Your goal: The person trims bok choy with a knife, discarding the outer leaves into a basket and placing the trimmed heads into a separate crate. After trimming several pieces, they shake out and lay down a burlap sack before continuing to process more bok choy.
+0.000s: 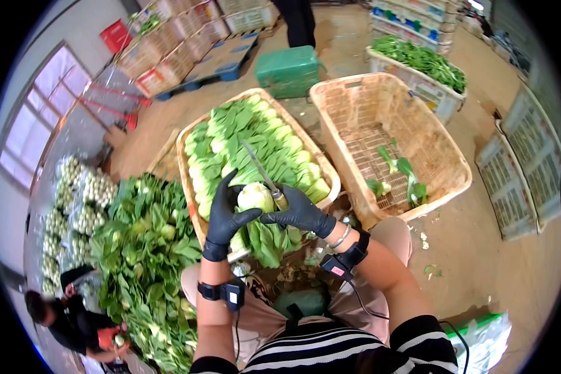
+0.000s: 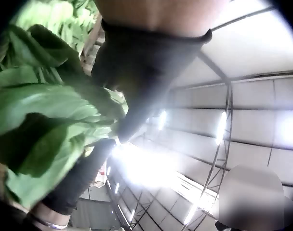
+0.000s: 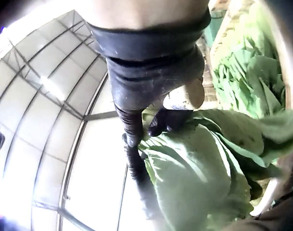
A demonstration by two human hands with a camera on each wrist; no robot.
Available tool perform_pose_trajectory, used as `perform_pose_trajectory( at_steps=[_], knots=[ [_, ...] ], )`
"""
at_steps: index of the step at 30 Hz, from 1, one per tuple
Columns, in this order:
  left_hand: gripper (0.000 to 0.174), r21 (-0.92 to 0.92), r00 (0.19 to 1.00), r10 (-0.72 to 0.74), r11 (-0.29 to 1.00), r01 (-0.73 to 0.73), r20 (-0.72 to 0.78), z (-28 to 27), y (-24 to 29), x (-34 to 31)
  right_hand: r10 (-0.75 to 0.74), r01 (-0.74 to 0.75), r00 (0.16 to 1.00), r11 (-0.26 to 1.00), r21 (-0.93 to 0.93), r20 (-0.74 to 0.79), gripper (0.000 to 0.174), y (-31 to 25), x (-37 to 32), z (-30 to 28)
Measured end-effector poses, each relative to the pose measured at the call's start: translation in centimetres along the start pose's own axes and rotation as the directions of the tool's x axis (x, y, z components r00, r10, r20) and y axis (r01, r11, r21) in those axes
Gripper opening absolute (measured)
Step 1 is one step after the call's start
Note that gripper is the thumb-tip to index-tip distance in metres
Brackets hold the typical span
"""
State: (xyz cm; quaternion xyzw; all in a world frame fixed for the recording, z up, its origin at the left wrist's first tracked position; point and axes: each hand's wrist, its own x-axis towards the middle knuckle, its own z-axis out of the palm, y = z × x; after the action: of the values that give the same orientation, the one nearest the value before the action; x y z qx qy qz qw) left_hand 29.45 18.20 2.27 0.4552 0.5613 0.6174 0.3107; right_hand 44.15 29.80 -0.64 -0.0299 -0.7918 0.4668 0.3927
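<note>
Plainly, left hand (image 1: 223, 219) curls round one leafy vegetable (image 1: 254, 197); right hand (image 1: 300, 212) grips one knife (image 1: 262, 171).

Readable texts, labels, brands, numbers and signs: none. Illegible marks, placed by the filled crate (image 1: 334, 181): item, one small pink label (image 1: 337, 270) on the black wrist device (image 1: 349, 258) of the right arm, on the wearer's side of the filled crate, its print too small to read; item, one red-and-white patch (image 1: 148, 83) on a stacked crate (image 1: 162, 71), beyond the filled crate, any lettering too blurred to tell.
</note>
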Motion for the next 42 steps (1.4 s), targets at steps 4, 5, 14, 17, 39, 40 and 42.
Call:
perform_pose_trajectory(
  at_steps=[4, 5, 14, 17, 39, 40, 42],
  knots=[
    [0.086, -0.159, 0.991, -0.017, 0.987, 0.037, 0.13, 1.6, -3.2, -0.3, 0.506, -0.522, 0.839, 0.648, 0.555, 0.2, 0.044, 0.3, -1.5, -1.8],
    [0.085, -0.167, 0.978, -0.001, 0.985, 0.036, 0.209, 1.6, -4.3, -0.6, 0.516, -0.522, 0.833, 0.619, 0.586, 0.197, 0.042, 0.1, -1.7, -2.2],
    [0.061, 0.074, 0.986, -0.05, 0.996, 0.038, 0.159, 7.0, -4.6, 1.3, 0.092, -0.163, 0.983, 0.83, -0.533, -0.157, 0.049, 0.2, -3.8, -7.4],
    [0.066, 0.302, 0.987, 0.124, 0.942, -0.148, 0.099, 7.5, -5.5, 2.8, 0.146, -0.286, 0.954, 0.697, -0.658, -0.261, 0.021, 0.5, -4.6, -9.5],
    [0.074, 0.389, 0.839, 0.401, 0.753, -0.531, 0.369, 21.7, -6.5, 9.3, 0.279, -0.406, 0.913, 0.57, -0.714, -0.297, 0.012, 1.8, -10.3, -19.0],
    [0.073, 0.396, 0.845, 0.368, 0.762, -0.513, 0.388, 22.2, -6.0, 9.7, 0.278, -0.406, 0.913, 0.565, -0.718, -0.298, 0.012, 1.5, -10.1, -19.6],
    [0.07, 0.427, 0.87, 0.279, 0.784, -0.451, 0.407, 23.4, -3.7, 10.5, 0.113, -0.335, 0.933, 0.615, -0.714, -0.341, 0.011, 0.7, -9.2, -20.9]
  ],
)
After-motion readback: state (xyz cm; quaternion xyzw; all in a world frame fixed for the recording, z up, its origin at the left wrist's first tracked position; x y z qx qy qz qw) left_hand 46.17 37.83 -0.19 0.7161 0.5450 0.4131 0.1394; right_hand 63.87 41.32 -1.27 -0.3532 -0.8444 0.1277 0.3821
